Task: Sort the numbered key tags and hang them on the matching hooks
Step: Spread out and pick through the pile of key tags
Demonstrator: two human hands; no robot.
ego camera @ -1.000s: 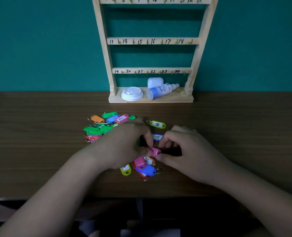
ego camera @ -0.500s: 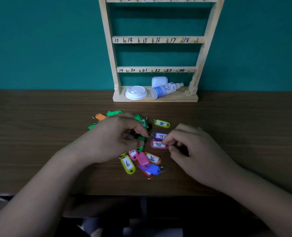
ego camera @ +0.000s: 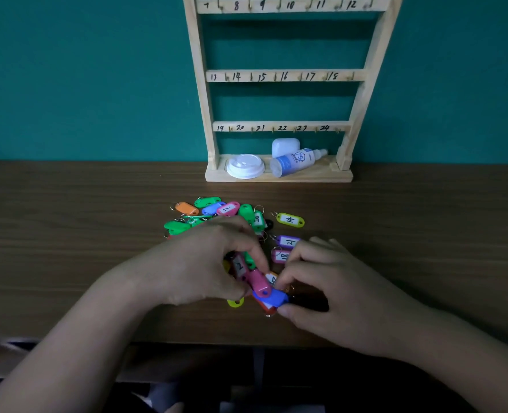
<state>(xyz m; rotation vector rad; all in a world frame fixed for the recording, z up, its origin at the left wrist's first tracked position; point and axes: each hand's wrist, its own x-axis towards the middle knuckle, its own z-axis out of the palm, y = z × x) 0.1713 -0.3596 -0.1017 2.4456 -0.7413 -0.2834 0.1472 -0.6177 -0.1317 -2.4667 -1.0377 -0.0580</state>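
Right hand [ego camera: 336, 293] pinches blue tag [ego camera: 272, 298] beside left hand [ego camera: 199, 263]

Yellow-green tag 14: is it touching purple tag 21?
Apart. Head view shows a strip of bare table between yellow-green tag 14 and purple tag 21.

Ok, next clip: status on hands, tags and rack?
Left hand pinches pink tag, right hand pinches blue tag. Tags piled on table; visible rack hooks bare. Lid, bottle on rack base, below hooks.
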